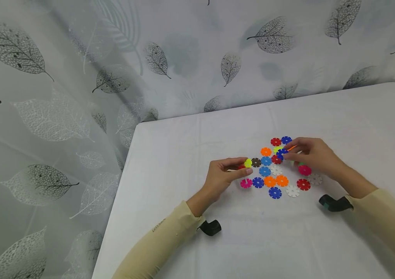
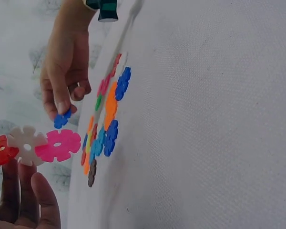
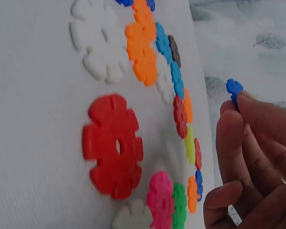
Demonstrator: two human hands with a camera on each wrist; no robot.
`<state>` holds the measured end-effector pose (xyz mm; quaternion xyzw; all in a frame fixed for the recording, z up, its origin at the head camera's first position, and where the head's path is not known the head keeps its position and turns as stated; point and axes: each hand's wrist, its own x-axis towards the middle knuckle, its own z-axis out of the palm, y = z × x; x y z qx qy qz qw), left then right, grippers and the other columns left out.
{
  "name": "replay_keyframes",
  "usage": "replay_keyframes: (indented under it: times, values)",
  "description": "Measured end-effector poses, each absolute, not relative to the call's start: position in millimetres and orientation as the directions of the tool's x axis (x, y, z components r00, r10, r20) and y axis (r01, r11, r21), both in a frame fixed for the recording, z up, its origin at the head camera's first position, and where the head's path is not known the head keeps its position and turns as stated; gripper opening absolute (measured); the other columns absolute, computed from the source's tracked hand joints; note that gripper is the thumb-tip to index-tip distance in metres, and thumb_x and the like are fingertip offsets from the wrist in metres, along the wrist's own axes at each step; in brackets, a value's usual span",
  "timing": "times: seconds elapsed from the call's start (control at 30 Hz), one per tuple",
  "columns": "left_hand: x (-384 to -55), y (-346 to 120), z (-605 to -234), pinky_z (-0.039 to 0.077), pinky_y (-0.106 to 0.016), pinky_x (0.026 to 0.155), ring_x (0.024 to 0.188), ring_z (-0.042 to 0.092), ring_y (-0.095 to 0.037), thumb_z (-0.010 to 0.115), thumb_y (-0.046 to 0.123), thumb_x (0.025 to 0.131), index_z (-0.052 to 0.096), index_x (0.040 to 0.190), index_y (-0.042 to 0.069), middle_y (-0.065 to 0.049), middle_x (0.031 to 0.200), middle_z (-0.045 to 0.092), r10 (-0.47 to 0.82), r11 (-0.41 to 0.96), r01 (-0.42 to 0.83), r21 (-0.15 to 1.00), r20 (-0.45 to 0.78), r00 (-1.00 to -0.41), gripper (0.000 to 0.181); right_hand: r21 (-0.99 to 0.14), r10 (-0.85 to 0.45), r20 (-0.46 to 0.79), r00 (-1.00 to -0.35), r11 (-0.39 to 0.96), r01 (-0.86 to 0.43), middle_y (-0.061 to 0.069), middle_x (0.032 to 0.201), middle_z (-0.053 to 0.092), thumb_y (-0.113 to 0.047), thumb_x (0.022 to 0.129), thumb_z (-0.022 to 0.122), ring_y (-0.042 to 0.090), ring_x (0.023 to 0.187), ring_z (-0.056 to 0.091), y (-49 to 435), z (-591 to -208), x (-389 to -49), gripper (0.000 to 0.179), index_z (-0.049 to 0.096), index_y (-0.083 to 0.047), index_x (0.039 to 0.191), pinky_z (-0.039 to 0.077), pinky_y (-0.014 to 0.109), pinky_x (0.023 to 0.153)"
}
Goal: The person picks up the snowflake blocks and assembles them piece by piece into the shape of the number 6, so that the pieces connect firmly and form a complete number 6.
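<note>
My left hand (image 1: 220, 176) holds a short chain of interlocked notched plastic discs above the table. In the left wrist view the chain shows a yellow disc, a red disc (image 2: 1, 150), a white disc (image 2: 25, 147) and a pink disc (image 2: 58, 145) at the end nearest the other hand. Between thumb and fingertips, my right hand (image 1: 314, 157) pinches a single blue disc (image 3: 234, 89), held apart from the chain. Below that hand, loose discs lie flat, among them a red disc (image 3: 115, 146) and an orange disc (image 1: 282, 180).
Several more loose discs, such as a dark blue disc (image 1: 275, 193) and a brown disc (image 1: 256, 162), lie between and below the hands on the white table (image 1: 169, 155). A leaf-patterned curtain (image 1: 190, 58) hangs along the far and left edges. Black wrist devices (image 1: 212, 228) sit under both sleeves.
</note>
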<state>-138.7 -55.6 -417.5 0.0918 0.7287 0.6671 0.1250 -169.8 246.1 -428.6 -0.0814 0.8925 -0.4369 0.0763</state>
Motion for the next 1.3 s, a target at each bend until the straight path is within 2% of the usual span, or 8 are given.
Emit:
replay_keyframes:
  times: [0.13,0.23,0.4,0.67,1.07,1.2,1.3]
  values:
    - [-138.3,-56.3,-417.2,0.054,-0.026,0.080,0.098,0.067,-0.016,0.080,0.011,0.088,0.077,0.119,0.011,-0.003,0.104,0.075,0.321,0.096,-0.004,0.995,-0.035,-0.946,0.031,-0.843,-0.321,-0.029,-0.947,0.517,-0.150,0.011,0.096,0.073,-0.021,0.092,0.078,0.019,0.075,0.070,231.0,-423.2,-163.8,0.034,0.068,-0.002,0.118,0.057,0.029,0.064]
    - [-137.9,-56.3,-416.7,0.055,-0.027,0.083,0.097,0.067,-0.016,0.080,0.012,0.088,0.077,0.119,0.010,-0.003,0.104,0.075,0.333,0.102,0.010,0.995,-0.025,-0.943,0.031,-0.867,-0.352,-0.001,-0.936,0.466,-0.175,0.010,0.095,0.074,-0.018,0.092,0.077,0.017,0.075,0.070,221.1,-418.7,-159.4,0.032,0.070,-0.002,0.119,0.058,0.028,0.068]
    - [-137.9,-56.4,-417.4,0.055,-0.029,0.083,0.097,0.068,-0.016,0.080,0.012,0.088,0.077,0.119,0.010,-0.002,0.104,0.075,0.339,0.113,0.015,0.994,-0.024,-0.940,0.031,-0.896,-0.352,0.033,-0.936,0.404,-0.184,0.012,0.096,0.075,-0.016,0.094,0.074,0.017,0.075,0.072,209.5,-410.8,-154.0,0.028,0.069,-0.003,0.118,0.056,0.022,0.077]
    - [-138.1,-56.4,-419.7,0.053,-0.027,0.076,0.097,0.067,-0.015,0.080,0.015,0.089,0.077,0.118,0.012,0.000,0.104,0.075,0.347,0.139,0.001,0.990,-0.048,-0.937,0.029,-0.920,-0.315,0.095,-0.944,0.335,-0.205,0.013,0.096,0.075,-0.014,0.094,0.074,0.018,0.074,0.073,197.8,-401.2,-149.0,0.027,0.069,-0.002,0.118,0.054,0.017,0.079]
    - [-138.3,-55.0,-420.5,0.055,-0.031,0.076,0.096,0.068,-0.014,0.081,0.020,0.089,0.078,0.118,0.016,0.006,0.107,0.074,0.345,0.184,0.013,0.983,-0.053,-0.937,0.029,-0.927,-0.334,0.179,-0.925,0.256,-0.272,0.010,0.093,0.075,-0.006,0.094,0.073,0.020,0.073,0.073,188.3,-401.6,-144.2,0.023,0.069,-0.001,0.115,0.056,0.021,0.077]
    - [-138.2,-54.8,-420.5,0.056,-0.031,0.078,0.096,0.068,-0.015,0.080,0.019,0.090,0.078,0.118,0.014,0.004,0.107,0.075,0.352,0.167,0.007,0.986,-0.053,-0.934,0.029,-0.920,-0.334,0.192,-0.923,0.266,-0.288,0.010,0.092,0.075,-0.007,0.094,0.073,0.020,0.073,0.073,186.3,-402.5,-143.4,0.021,0.070,-0.001,0.114,0.056,0.021,0.076]
    - [-138.1,-55.0,-420.5,0.057,-0.035,0.081,0.092,0.070,-0.016,0.079,0.018,0.090,0.077,0.119,0.012,0.000,0.105,0.075,0.361,0.151,0.001,0.988,-0.054,-0.931,0.030,-0.913,-0.337,0.211,-0.917,0.267,-0.308,0.011,0.091,0.074,-0.006,0.093,0.073,0.019,0.072,0.072,184.7,-403.8,-143.4,0.020,0.070,-0.001,0.113,0.057,0.022,0.075]
